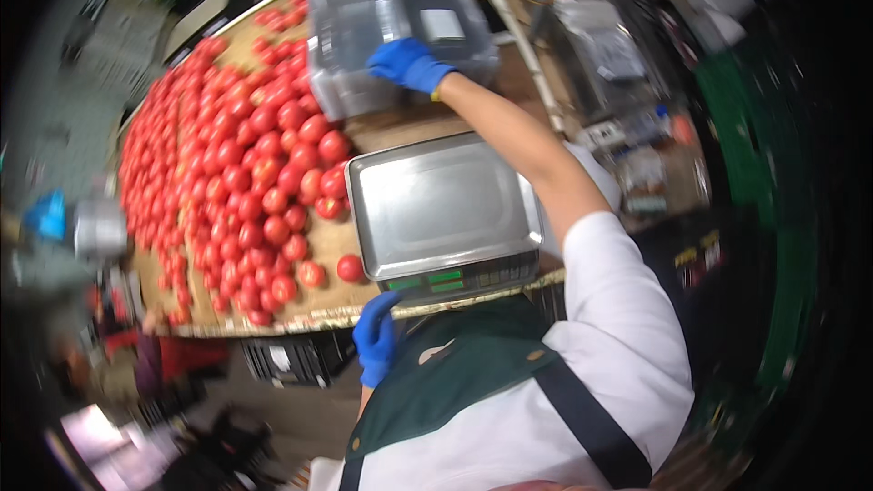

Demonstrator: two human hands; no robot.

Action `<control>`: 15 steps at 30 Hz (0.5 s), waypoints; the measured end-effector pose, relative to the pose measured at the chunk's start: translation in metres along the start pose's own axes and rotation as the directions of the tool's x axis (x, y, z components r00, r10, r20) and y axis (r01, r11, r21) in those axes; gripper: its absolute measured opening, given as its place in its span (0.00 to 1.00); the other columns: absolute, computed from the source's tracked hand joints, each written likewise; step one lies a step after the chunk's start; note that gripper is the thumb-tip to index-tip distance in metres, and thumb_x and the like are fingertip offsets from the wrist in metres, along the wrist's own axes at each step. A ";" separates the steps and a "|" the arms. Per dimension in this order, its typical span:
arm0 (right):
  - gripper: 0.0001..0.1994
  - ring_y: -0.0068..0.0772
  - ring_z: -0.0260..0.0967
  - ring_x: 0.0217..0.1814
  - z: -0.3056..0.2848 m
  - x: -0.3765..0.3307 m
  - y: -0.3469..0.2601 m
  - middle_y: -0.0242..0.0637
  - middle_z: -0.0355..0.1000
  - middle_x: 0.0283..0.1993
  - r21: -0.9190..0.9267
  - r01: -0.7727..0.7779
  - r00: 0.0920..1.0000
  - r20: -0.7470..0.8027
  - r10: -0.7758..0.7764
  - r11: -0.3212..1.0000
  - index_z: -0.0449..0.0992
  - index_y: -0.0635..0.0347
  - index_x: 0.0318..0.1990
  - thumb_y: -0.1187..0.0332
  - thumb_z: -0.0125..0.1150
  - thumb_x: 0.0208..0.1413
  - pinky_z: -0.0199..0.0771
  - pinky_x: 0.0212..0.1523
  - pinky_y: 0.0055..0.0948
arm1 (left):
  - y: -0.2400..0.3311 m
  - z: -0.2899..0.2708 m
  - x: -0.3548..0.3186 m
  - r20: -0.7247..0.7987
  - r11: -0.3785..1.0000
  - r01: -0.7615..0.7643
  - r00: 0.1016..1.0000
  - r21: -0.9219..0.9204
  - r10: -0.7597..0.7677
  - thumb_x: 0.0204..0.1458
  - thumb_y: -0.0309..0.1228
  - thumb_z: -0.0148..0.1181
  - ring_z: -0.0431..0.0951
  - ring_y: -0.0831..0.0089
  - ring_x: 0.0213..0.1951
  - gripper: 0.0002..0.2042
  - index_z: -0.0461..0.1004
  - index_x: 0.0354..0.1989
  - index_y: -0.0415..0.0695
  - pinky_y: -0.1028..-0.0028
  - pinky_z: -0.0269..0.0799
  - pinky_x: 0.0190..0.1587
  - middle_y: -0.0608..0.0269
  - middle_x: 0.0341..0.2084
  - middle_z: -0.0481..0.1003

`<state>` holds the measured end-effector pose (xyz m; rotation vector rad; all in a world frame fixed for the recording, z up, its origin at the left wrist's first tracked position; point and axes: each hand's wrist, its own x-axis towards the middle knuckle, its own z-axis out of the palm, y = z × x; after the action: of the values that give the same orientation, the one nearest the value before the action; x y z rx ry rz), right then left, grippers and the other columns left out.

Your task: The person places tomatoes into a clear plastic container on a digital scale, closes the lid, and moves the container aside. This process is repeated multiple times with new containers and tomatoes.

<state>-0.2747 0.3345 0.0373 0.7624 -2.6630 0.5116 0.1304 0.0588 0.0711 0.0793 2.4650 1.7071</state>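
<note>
Spreading across the left side of the table (336, 238), the red tomatoes (245, 182) lie loose from far edge to near edge, probably so that single ones are easy to pick out. One stray tomato (350, 267) sits just beside the near left corner of the scale (446, 205). At the table's near edge, the blue-gloved left hand (375, 341) has one digit raised apart from loosely bent others; nothing shows in it, apparently leaving it free. Toward the far edge, clear plastic containers (350, 41) stand near the tomatoes, seemingly for short reach. The gloved right hand (411, 65) is over them, fingers bent; whether they grasp a rim, I cannot tell. The scale's display (446, 278) faces the near edge, presumably for reading.
</note>
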 end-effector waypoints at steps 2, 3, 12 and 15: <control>0.12 0.47 0.73 0.38 0.003 -0.001 -0.001 0.39 0.75 0.37 0.112 -0.033 0.999 -0.010 0.034 0.993 0.78 0.46 0.31 0.54 0.50 0.53 0.73 0.38 0.42 | -0.035 -0.037 0.007 -0.039 0.998 -0.061 0.997 0.015 0.062 0.50 0.17 0.45 0.74 0.64 0.45 0.14 0.74 0.43 0.36 0.70 0.67 0.51 0.54 0.39 0.75; 0.12 0.46 0.73 0.38 0.002 -0.001 -0.004 0.38 0.75 0.37 0.076 -0.030 0.999 -0.027 0.032 0.997 0.78 0.45 0.32 0.55 0.49 0.53 0.72 0.38 0.42 | -0.039 -0.052 0.015 -0.024 0.999 -0.019 1.000 -0.040 0.018 0.52 0.18 0.45 0.74 0.65 0.44 0.12 0.74 0.42 0.35 0.69 0.67 0.51 0.55 0.39 0.75; 0.05 0.37 0.67 0.33 -0.055 -0.008 -0.066 0.34 0.67 0.30 -0.306 -0.088 0.884 -0.463 -0.067 0.948 0.71 0.48 0.32 0.61 0.52 0.51 0.66 0.37 0.37 | 0.066 -0.061 0.132 0.338 0.577 -0.744 0.668 0.337 0.663 0.49 0.24 0.55 0.65 0.56 0.56 0.17 0.69 0.50 0.40 0.61 0.60 0.57 0.52 0.52 0.67; 0.05 0.35 0.66 0.35 -0.080 -0.090 -0.141 0.31 0.64 0.33 -0.430 0.034 0.886 -0.404 -0.226 0.902 0.70 0.47 0.33 0.62 0.54 0.49 0.67 0.38 0.34 | 0.106 -0.030 0.137 0.369 0.268 -0.776 0.535 0.571 0.760 0.48 0.30 0.60 0.61 0.53 0.60 0.24 0.66 0.55 0.44 0.55 0.53 0.62 0.52 0.56 0.64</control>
<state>-0.1075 0.2963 0.1069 0.6030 -2.1581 0.0584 -0.0130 0.0851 0.1687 1.6455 3.1059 0.6859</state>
